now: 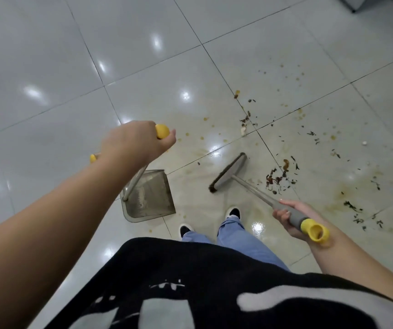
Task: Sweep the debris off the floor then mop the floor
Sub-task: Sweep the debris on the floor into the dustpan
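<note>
My left hand (136, 144) grips the yellow-tipped top of the dustpan's long handle. The grey dustpan (150, 198) sits on the tiles just in front of my left foot, its mouth facing right. My right hand (290, 217) holds the grey grip of the broom handle near its yellow end cap (315, 231). The broom head (228, 173) rests on the floor to the right of the dustpan, apart from it. Dark leafy and brown debris (278, 179) lies scattered right of the broom head, with more bits (245, 119) beyond it.
Glossy grey floor tiles (72, 67) stretch away on the left and ahead. Yellowish wet stains (342, 188) spread over the tiles on the right, with more scraps (357, 210) there. My feet (232, 213) stand between dustpan and broom. A dark object's corner (357, 3) shows top right.
</note>
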Demonstrator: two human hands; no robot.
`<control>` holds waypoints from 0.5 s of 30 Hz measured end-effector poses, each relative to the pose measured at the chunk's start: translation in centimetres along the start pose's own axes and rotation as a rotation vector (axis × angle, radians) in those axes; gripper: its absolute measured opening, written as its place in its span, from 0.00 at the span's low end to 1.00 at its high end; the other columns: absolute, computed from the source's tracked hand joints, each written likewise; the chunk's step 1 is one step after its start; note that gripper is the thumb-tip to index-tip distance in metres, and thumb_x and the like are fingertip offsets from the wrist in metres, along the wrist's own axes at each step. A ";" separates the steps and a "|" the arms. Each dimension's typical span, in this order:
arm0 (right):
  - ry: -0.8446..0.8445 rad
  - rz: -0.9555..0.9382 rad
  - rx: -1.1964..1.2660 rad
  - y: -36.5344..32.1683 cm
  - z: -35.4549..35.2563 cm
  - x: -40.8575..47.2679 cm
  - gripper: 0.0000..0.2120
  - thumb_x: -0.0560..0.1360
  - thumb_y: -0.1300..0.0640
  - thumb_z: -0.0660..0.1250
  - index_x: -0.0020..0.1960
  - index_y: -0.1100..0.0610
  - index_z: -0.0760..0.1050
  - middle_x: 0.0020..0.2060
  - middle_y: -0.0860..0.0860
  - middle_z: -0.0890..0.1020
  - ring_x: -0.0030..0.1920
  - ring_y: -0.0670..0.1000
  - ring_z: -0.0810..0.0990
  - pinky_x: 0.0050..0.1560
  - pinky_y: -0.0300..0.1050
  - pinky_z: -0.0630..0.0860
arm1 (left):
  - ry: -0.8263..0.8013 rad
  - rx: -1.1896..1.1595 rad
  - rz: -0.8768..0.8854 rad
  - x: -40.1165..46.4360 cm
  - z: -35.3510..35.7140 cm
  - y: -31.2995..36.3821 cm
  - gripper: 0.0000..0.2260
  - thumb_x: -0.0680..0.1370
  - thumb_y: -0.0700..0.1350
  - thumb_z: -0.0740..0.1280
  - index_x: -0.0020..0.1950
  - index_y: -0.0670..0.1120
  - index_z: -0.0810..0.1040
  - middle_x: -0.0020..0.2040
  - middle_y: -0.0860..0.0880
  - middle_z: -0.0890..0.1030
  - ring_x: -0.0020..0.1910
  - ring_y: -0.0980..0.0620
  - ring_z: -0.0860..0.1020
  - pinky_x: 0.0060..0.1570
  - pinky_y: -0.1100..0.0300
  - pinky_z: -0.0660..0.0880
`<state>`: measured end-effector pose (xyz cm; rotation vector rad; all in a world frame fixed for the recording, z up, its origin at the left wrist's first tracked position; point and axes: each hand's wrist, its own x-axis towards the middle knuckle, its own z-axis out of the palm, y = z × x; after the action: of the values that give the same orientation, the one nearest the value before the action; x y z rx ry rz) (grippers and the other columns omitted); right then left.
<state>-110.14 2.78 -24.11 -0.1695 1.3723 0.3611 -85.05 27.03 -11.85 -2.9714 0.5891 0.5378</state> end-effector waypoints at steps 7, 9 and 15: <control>0.107 0.040 -0.410 1.8 0.3 -4.8 0.15 0.79 0.52 0.61 0.40 0.63 0.69 0.20 0.53 0.73 0.14 0.46 0.70 0.14 0.32 0.68 | 0.045 -0.046 0.082 0.5 -0.2 0.5 0.26 0.75 0.64 0.54 0.32 0.43 0.68 0.28 0.46 0.71 0.29 0.47 0.72 0.29 0.62 0.62; 0.095 0.053 -0.481 2.5 2.4 -4.7 0.15 0.79 0.53 0.61 0.39 0.63 0.70 0.21 0.54 0.73 0.14 0.46 0.70 0.14 0.31 0.68 | 0.041 -0.038 0.079 0.3 0.1 0.2 0.26 0.75 0.64 0.54 0.32 0.43 0.68 0.28 0.47 0.71 0.28 0.47 0.71 0.28 0.63 0.62; -0.004 0.058 -0.281 4.0 8.1 -1.2 0.18 0.81 0.54 0.56 0.38 0.66 0.68 0.23 0.56 0.71 0.14 0.45 0.70 0.15 0.30 0.68 | 0.069 -0.066 0.110 0.0 -0.3 -0.6 0.25 0.75 0.64 0.54 0.32 0.44 0.67 0.28 0.47 0.70 0.27 0.48 0.70 0.28 0.63 0.60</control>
<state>-104.24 8.94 -21.00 -0.3605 1.3202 0.6025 -84.72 27.60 -11.55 -3.0440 0.7600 0.4731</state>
